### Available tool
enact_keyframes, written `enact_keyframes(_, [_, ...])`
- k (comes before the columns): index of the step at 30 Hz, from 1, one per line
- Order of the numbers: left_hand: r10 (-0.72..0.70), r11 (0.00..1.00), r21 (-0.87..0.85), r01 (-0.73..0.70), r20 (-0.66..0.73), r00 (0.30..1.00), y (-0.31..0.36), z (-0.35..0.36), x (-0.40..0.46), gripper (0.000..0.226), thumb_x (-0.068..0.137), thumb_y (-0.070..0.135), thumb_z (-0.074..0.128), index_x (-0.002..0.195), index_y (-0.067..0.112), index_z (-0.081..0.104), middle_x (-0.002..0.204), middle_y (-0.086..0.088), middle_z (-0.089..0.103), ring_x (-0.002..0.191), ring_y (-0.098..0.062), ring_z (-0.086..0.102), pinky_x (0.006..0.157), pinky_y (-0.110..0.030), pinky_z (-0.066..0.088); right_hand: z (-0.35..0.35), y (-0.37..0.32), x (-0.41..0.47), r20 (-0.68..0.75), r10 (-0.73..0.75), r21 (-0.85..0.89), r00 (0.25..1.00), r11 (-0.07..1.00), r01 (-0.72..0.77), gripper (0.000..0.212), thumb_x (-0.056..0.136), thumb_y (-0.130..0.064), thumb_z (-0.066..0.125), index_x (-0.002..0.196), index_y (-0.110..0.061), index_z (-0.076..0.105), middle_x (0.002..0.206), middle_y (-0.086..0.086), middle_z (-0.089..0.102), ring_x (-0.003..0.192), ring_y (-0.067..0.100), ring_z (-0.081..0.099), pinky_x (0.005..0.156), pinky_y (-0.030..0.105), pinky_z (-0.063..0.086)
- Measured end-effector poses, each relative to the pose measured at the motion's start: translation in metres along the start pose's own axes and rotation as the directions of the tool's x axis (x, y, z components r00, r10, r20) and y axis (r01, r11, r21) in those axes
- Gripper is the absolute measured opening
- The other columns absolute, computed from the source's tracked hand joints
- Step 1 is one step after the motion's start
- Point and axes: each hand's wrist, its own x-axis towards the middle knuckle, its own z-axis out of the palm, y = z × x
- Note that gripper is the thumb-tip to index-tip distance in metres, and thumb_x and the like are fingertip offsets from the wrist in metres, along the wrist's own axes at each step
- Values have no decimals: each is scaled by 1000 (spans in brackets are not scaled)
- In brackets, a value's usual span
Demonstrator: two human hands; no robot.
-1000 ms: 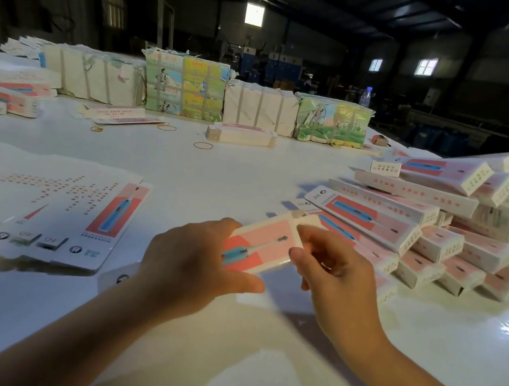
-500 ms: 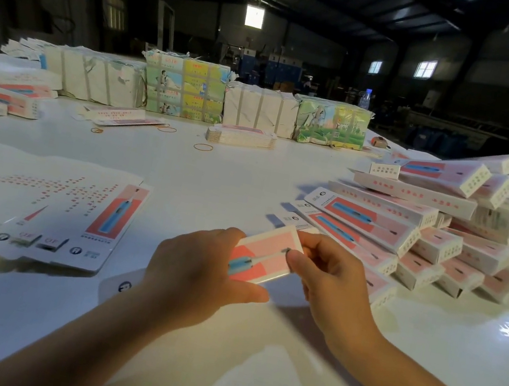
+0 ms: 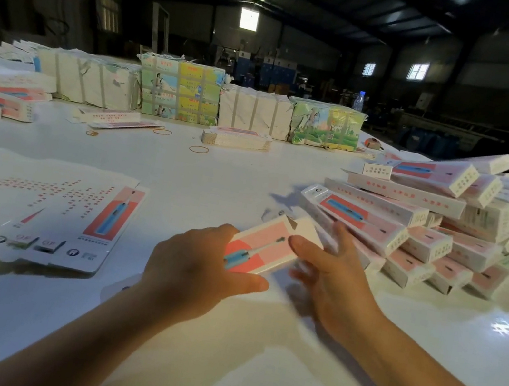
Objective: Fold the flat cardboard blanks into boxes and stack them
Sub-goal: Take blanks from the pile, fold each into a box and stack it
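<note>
A pink and white box [image 3: 262,248] printed with a blue toothbrush is held just above the white table [image 3: 220,183], its far end flap standing open. My left hand [image 3: 199,268] grips its near end, thumb along the box's lower edge. My right hand [image 3: 331,271] is at its right side with the fingers spread and straight, the forefinger lying across the box's top face. A heap of folded boxes [image 3: 428,223] lies to the right, its nearest boxes just beyond my right hand. Flat blanks [image 3: 40,206] are fanned out on the left.
Wrapped bundles [image 3: 179,91] line the table's far side, with a small stack of blanks [image 3: 237,138] and loose rubber bands [image 3: 199,149] in front of them. More boxes [image 3: 4,101] sit at the far left. A water bottle [image 3: 358,101] stands behind the bundles.
The box has shifted right toward the heap and its far flap now stands open. My right hand has let go of its pinch and spread its fingers. My left hand keeps its grip.
</note>
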Motion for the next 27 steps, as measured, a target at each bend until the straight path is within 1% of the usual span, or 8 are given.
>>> enact_keyframes(5, [11,1000,-19,-11,4,1000,1,2,1,48,70,71,57,103,40,39,120,18,58,81,-7,57,68,-19,50,-2,4,4,184,53,309,981,945,-109,31,69,-12,65,100,-8,71,96,16,73,83,26,71,66,32,59])
enact_keyframes(8, [20,1000,1,-20,-14,1000,1,4,0,57,70,71,56,113,35,46,117,17,59,83,-7,59,71,-22,53,-2,9,0,97,-243,-98,965,963,253,21,85,-4,60,80,-18,74,85,-2,75,81,15,71,70,20,54])
enact_keyframes(11, [27,999,37,-24,-78,997,3,7,-1,61,69,73,57,114,33,46,114,15,60,88,-9,60,75,-25,53,1,11,-9,211,-588,-642,781,519,564,21,98,-13,45,88,-21,62,71,-19,60,67,1,57,59,3,38])
enact_keyframes(14, [50,994,106,-40,-97,994,2,7,-1,62,71,73,55,117,32,45,115,14,59,91,-10,59,76,-23,51,0,13,-10,408,-536,-821,739,138,554,33,100,-23,39,126,-11,56,91,0,67,78,17,61,65,20,37])
enact_keyframes(15, [60,991,124,-48,-98,993,1,7,-2,62,71,73,54,118,32,45,115,14,59,90,-8,58,75,-21,49,-1,13,-11,410,-509,-831,757,133,540,32,100,-25,39,123,-11,56,92,6,68,80,25,62,64,26,37])
enact_keyframes(20, [116,979,180,-90,-137,984,-4,6,-3,68,69,76,50,121,33,43,122,15,57,97,-7,60,73,-17,50,3,-1,-12,124,-231,-306,965,916,259,32,98,-21,47,86,-15,75,90,6,74,90,23,69,81,34,58])
enact_keyframes(23, [147,975,192,-114,-164,975,-6,7,-2,69,69,76,50,124,33,42,124,16,56,100,-8,59,74,-17,50,0,-2,-6,126,-183,-199,975,958,206,29,94,-6,51,85,-11,78,93,23,70,93,31,67,84,40,57])
enact_keyframes(27, [164,977,165,-133,-197,966,-7,7,-2,69,70,75,52,125,34,42,125,16,55,99,-7,59,72,-16,49,-3,-1,-6,152,-255,-170,955,945,279,38,96,-5,47,88,-26,78,92,9,75,90,28,70,75,33,58])
